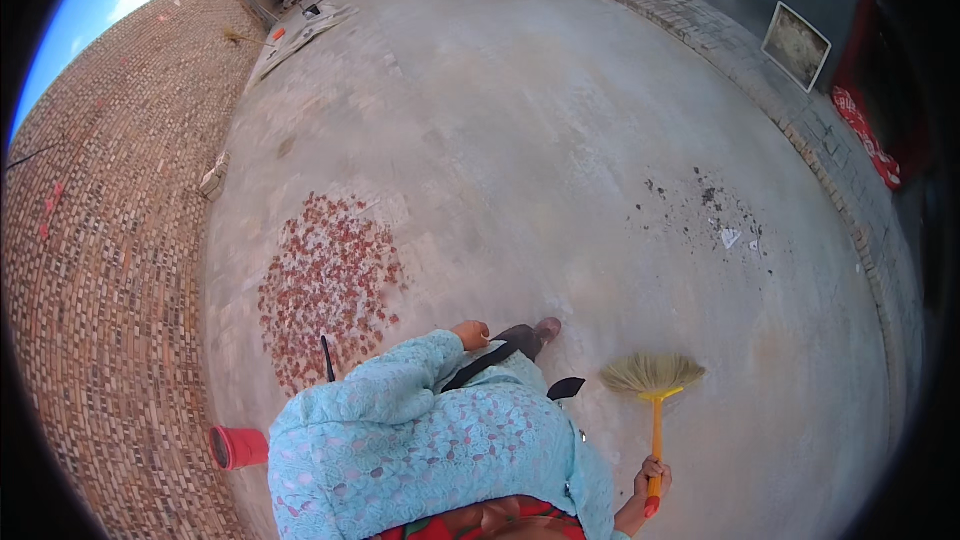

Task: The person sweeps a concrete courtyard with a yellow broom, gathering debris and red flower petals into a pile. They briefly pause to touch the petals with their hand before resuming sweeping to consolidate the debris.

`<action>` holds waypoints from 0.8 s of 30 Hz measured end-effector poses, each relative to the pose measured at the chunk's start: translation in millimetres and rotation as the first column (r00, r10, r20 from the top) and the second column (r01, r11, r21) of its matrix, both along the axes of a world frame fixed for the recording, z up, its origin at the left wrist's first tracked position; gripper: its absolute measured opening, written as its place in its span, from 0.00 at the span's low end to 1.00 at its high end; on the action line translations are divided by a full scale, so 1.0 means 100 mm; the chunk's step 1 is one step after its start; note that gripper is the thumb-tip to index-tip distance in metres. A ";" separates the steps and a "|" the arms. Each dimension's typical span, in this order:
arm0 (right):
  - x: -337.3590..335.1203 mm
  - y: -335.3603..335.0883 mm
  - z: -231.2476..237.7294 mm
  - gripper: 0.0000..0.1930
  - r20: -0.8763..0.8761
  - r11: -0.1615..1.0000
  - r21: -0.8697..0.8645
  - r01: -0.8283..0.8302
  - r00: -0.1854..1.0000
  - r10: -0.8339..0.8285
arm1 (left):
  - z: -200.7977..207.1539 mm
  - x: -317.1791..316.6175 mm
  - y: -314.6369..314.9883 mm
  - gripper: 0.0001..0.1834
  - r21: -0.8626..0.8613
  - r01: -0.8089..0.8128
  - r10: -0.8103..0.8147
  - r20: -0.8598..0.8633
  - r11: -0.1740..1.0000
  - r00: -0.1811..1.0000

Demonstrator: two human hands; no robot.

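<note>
My right hand [651, 480] is wrapped round the yellow-orange handle of a broom [653, 374], close to its red end. The broom's pale straw bristles fan out away from me, at or just above the concrete. My left hand [471, 334] is in front of my body with its fingers curled in. Whether anything is inside those fingers is hidden. Ahead and to the right, a scatter of dark debris [712, 202] lies on the ground, with a white scrap [730, 237] among it.
Many small reddish pieces [330, 275] are spread on the ground at left. A red bucket [240, 448] lies tilted near the brick wall [120, 240]. A framed panel [797, 47] leans at far right beyond the brick edging [800, 140]. A pale sheet [300, 45] is at far left.
</note>
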State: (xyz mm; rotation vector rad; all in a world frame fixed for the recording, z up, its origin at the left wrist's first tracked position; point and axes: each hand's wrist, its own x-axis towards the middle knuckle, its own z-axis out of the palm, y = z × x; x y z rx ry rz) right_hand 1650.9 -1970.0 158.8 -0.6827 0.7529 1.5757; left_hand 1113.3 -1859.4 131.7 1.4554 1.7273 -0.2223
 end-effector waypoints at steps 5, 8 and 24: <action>-0.33 0.43 0.49 0.08 0.182 0.993 -0.034 -0.116 0.976 0.121 | -0.23 -0.09 0.43 0.18 -0.095 -0.121 0.130 0.099 0.988 0.987; -0.70 0.77 0.82 0.13 0.317 0.984 -0.059 -0.167 0.932 0.177 | -0.53 -0.07 0.71 0.17 -0.145 -0.115 0.137 0.156 0.983 0.978; -2.25 3.18 0.74 0.26 0.059 0.840 0.190 -0.508 0.860 0.507 | -0.91 -0.31 1.94 0.15 -0.157 -0.400 0.429 0.307 0.903 0.850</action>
